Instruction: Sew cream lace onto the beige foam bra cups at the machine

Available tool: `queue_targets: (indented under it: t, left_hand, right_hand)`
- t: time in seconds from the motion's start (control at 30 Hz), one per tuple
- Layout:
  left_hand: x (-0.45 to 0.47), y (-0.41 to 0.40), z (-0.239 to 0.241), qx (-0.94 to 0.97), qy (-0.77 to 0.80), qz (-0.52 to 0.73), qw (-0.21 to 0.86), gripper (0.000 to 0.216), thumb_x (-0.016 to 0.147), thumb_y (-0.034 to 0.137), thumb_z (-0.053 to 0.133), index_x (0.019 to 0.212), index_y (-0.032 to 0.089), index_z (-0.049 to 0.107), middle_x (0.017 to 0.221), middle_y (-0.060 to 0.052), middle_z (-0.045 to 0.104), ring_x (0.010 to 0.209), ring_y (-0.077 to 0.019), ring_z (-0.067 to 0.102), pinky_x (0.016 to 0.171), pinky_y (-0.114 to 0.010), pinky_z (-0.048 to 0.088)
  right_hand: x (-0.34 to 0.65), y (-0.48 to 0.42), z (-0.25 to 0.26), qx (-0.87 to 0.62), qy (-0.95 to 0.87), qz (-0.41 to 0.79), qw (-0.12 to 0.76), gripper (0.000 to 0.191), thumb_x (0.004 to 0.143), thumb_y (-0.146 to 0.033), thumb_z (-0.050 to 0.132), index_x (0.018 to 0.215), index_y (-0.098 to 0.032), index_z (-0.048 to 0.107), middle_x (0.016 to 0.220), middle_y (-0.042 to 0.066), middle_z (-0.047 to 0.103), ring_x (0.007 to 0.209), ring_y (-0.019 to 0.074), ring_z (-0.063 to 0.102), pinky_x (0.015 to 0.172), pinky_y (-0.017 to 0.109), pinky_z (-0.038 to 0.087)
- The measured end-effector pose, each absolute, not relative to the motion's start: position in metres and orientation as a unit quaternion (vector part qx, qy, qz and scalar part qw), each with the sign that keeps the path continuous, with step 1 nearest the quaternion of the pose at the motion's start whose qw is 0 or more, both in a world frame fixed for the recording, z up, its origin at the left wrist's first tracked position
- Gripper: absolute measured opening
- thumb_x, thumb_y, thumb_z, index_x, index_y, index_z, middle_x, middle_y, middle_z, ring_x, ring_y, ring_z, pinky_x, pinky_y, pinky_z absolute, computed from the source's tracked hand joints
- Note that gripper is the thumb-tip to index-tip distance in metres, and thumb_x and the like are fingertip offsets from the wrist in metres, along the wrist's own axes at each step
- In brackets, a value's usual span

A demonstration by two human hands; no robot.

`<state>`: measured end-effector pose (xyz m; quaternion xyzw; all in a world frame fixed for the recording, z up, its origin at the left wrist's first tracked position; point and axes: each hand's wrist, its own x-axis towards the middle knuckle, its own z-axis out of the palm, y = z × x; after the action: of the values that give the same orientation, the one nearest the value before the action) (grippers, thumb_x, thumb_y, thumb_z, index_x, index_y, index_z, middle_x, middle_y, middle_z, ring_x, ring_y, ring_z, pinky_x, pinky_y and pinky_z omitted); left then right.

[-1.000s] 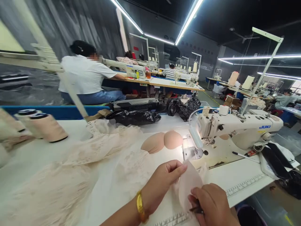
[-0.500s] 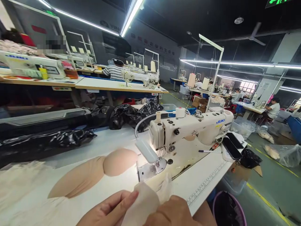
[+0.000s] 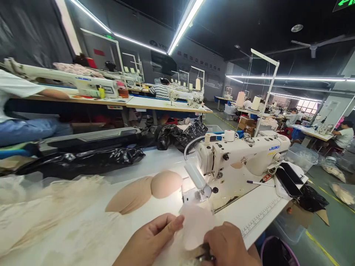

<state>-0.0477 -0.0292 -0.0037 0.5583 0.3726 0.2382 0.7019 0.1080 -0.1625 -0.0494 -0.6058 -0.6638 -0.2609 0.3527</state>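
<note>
Near the sewing machine (image 3: pixel 246 151), the left hand (image 3: pixel 151 238) pinches pale fabric (image 3: pixel 196 226).

I count my two hands (image 3: pixel 151 240), one pale piece (image 3: pixel 196 223), one dark tool (image 3: pixel 205 251), two tan cups (image 3: pixel 166 184) and one pen (image 3: pixel 260 183).

Glaring tubes (image 3: pixel 184 26), stretched edges, slight blur
</note>
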Motion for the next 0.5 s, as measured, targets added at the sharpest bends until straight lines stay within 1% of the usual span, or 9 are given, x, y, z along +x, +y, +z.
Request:
queue_targets:
  t: [0.07, 0.13, 0.17, 0.23, 0.3, 0.33, 0.4, 0.43, 0.5]
  left_hand:
    - [-0.050, -0.022, -0.007, 0.566, 0.378, 0.236, 0.693, 0.069, 0.057, 0.083, 0.077, 0.062, 0.020, 0.048, 0.054, 0.007, 0.036, 0.052, -0.0107, 0.031, 0.047, -0.020, 0.030]
    - [-0.051, -0.017, -0.011, 0.584, 0.386, 0.242, 0.671, 0.070, 0.059, 0.085, 0.073, 0.062, 0.021, 0.046, 0.054, 0.008, 0.031, 0.053, -0.0105, 0.025, 0.047, -0.020, 0.025]
    - [-0.051, -0.016, -0.012, 0.593, 0.388, 0.243, 0.662, 0.070, 0.060, 0.086, 0.072, 0.061, 0.021, 0.045, 0.055, 0.008, 0.029, 0.053, -0.0106, 0.024, 0.047, -0.020, 0.023]
    - [-0.050, -0.015, -0.015, 0.609, 0.390, 0.242, 0.647, 0.071, 0.058, 0.087, 0.071, 0.061, 0.021, 0.043, 0.056, 0.008, 0.028, 0.054, -0.0109, 0.022, 0.047, -0.021, 0.021]
    - [-0.049, -0.015, -0.015, 0.623, 0.391, 0.238, 0.634, 0.072, 0.056, 0.088, 0.070, 0.060, 0.022, 0.043, 0.057, 0.007, 0.028, 0.055, -0.0114, 0.021, 0.048, -0.022, 0.020]
    - [-0.048, -0.016, -0.015, 0.629, 0.389, 0.238, 0.629, 0.073, 0.056, 0.089, 0.068, 0.060, 0.021, 0.043, 0.057, 0.007, 0.029, 0.056, -0.0117, 0.021, 0.049, -0.022, 0.020]
    - [-0.047, -0.017, -0.014, 0.638, 0.387, 0.243, 0.619, 0.073, 0.059, 0.092, 0.064, 0.061, 0.021, 0.045, 0.059, 0.007, 0.030, 0.058, -0.0125, 0.022, 0.051, -0.023, 0.021]
    - [-0.046, -0.017, -0.014, 0.641, 0.388, 0.248, 0.614, 0.073, 0.061, 0.092, 0.062, 0.062, 0.021, 0.046, 0.059, 0.007, 0.030, 0.058, -0.0128, 0.023, 0.052, -0.023, 0.021]
    - [-0.045, -0.016, -0.013, 0.645, 0.389, 0.253, 0.607, 0.073, 0.061, 0.093, 0.059, 0.062, 0.021, 0.046, 0.058, 0.006, 0.030, 0.059, -0.0132, 0.023, 0.053, -0.024, 0.020]
  right_hand:
    - [0.127, -0.173, -0.042, -0.605, -0.670, -0.219, 0.369, 0.007, 0.085, -0.028, 0.055, 0.087, -0.025, 0.048, 0.065, -0.002, 0.057, 0.056, 0.0185, 0.054, 0.057, 0.029, 0.043]
    - [0.150, -0.186, -0.031, -0.638, -0.645, -0.149, 0.393, 0.004, 0.089, -0.023, 0.051, 0.093, -0.025, 0.050, 0.072, -0.001, 0.060, 0.061, 0.0181, 0.055, 0.058, 0.028, 0.042]
    - [0.163, -0.191, -0.025, -0.657, -0.623, -0.109, 0.410, 0.003, 0.092, -0.021, 0.049, 0.093, -0.024, 0.051, 0.074, -0.001, 0.059, 0.063, 0.0173, 0.055, 0.058, 0.027, 0.042]
    - [0.188, -0.197, -0.013, -0.680, -0.581, -0.047, 0.445, 0.009, 0.098, -0.024, 0.047, 0.090, -0.024, 0.052, 0.084, 0.002, 0.059, 0.073, 0.0180, 0.056, 0.066, 0.028, 0.046]
    - [0.215, -0.195, -0.005, -0.686, -0.539, 0.026, 0.489, 0.014, 0.100, -0.033, 0.051, 0.091, -0.023, 0.055, 0.091, 0.005, 0.060, 0.084, 0.0201, 0.057, 0.076, 0.031, 0.048]
    - [0.227, -0.190, -0.003, -0.685, -0.511, 0.067, 0.514, 0.020, 0.099, -0.039, 0.054, 0.088, -0.023, 0.054, 0.089, 0.004, 0.059, 0.082, 0.0196, 0.056, 0.075, 0.031, 0.048]
    - [0.250, -0.175, -0.003, -0.683, -0.460, 0.112, 0.556, 0.030, 0.096, -0.050, 0.058, 0.085, -0.023, 0.053, 0.078, -0.001, 0.054, 0.070, 0.0167, 0.052, 0.063, 0.028, 0.046]
    - [0.260, -0.164, -0.004, -0.681, -0.447, 0.115, 0.569, 0.032, 0.095, -0.054, 0.057, 0.089, -0.023, 0.053, 0.076, -0.002, 0.053, 0.066, 0.0157, 0.051, 0.058, 0.027, 0.044]
    - [0.274, -0.140, -0.008, -0.676, -0.433, 0.108, 0.586, 0.039, 0.094, -0.060, 0.053, 0.104, -0.022, 0.054, 0.074, -0.004, 0.052, 0.059, 0.0148, 0.049, 0.052, 0.026, 0.041]
